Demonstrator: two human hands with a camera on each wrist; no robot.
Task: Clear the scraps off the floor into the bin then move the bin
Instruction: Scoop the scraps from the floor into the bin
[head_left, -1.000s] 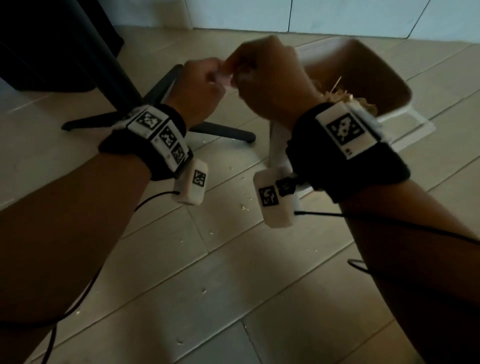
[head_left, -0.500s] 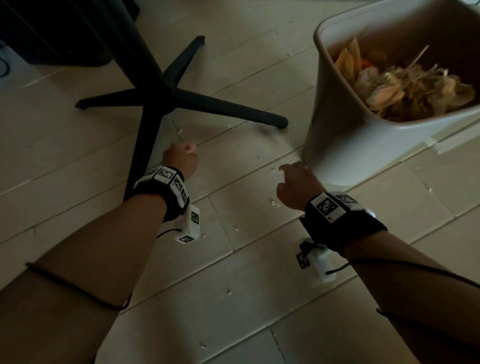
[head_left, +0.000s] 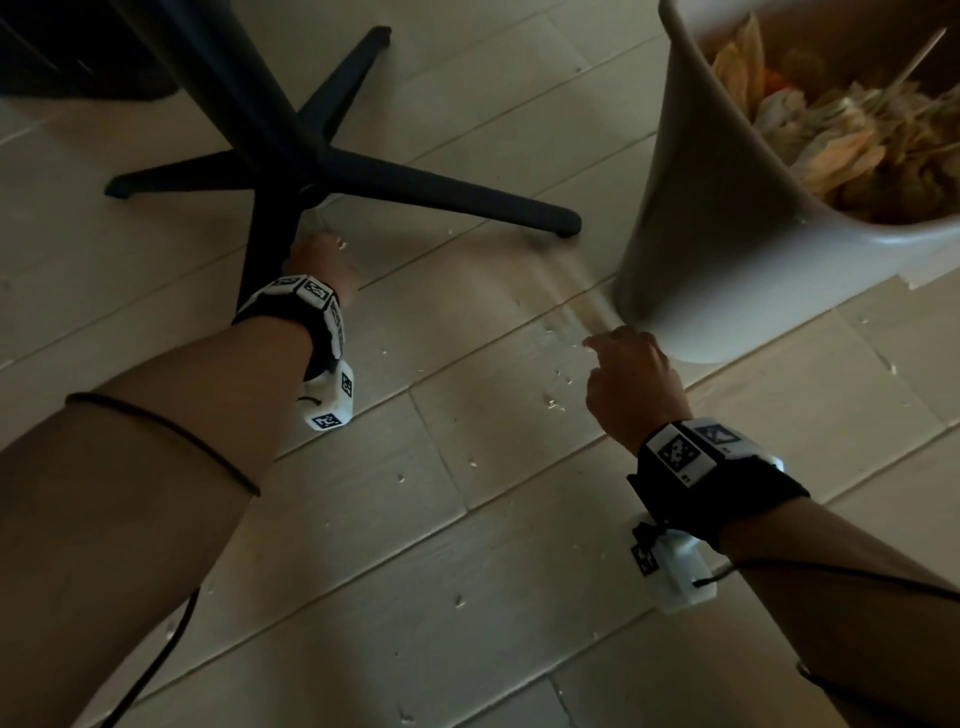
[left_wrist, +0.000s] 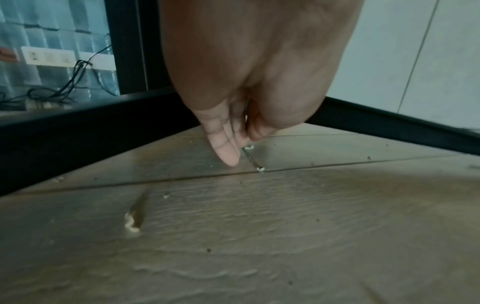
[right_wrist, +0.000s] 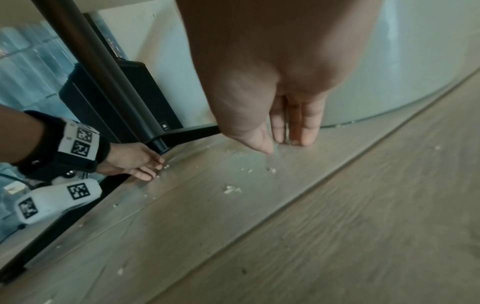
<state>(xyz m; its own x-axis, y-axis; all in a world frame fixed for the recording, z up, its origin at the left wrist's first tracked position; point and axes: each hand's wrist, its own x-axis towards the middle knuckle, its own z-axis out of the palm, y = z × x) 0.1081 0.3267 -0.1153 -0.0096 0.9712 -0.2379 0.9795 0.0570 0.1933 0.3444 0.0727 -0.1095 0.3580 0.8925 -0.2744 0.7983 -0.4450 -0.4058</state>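
Small pale scraps (head_left: 553, 405) lie scattered over the wooden floor between my hands. The white bin (head_left: 691, 218) stands at the right, full of dry husks (head_left: 831, 140). My left hand (head_left: 332, 244) reaches down beside the black stand base. In the left wrist view the left hand (left_wrist: 242, 148) has straight fingers (left_wrist: 228, 156) pointing at the floor, with a scrap (left_wrist: 249, 147) at their tips. My right hand (head_left: 602, 345) is at the foot of the bin. The right hand (right_wrist: 283, 147) touches the floor with straight fingertips (right_wrist: 298, 139), a crumb under them.
A black stand (head_left: 322, 171) spreads several legs across the floor at the upper left. A black speaker box (right_wrist: 145, 98) sits behind it. Sockets and cables (left_wrist: 46, 57) run along the far wall. More scraps (right_wrist: 232, 189) dot the planks nearer me.
Both hands came down from above the bin to the floor. They were loosely fisted half a second ago; now their fingers stretch onto the scraps. The view has dropped closer to the floor.
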